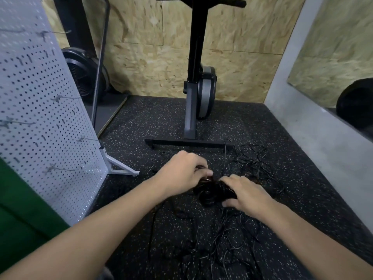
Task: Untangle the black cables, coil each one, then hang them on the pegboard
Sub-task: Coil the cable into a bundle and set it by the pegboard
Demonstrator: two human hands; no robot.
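Speckled black rubber floor (pixel 161 122) runs back to chipboard walls (pixel 151 63). Both grips meet on a coiled black cable (pixel 210 194) held just above the floor. The right hand (pixel 245 194) has its grip clenched around the coil's right side, fingers curled over the top and thumb underneath. The left hand (pixel 184 171) pinches the cable at the coil's upper left edge with curled fingertips; motion blur hides exactly which strand it has.

A tangle of loose black cables (pixel 250 162) lies on the floor just beyond the right grip and spreads back under both forearms toward the person. Well to the left of the left grip stands a white pegboard (pixel 40 118) on a metal foot, with bare wire hooks (pixel 84 139) sticking out of it. Straight ahead, beyond both grips, an upright black exercise machine (pixel 193 77) rests on its crossbar base (pixel 187 142), which some of the far cable strands reach. Green cloth (pixel 20 199) shows at the left edge, below the pegboard.
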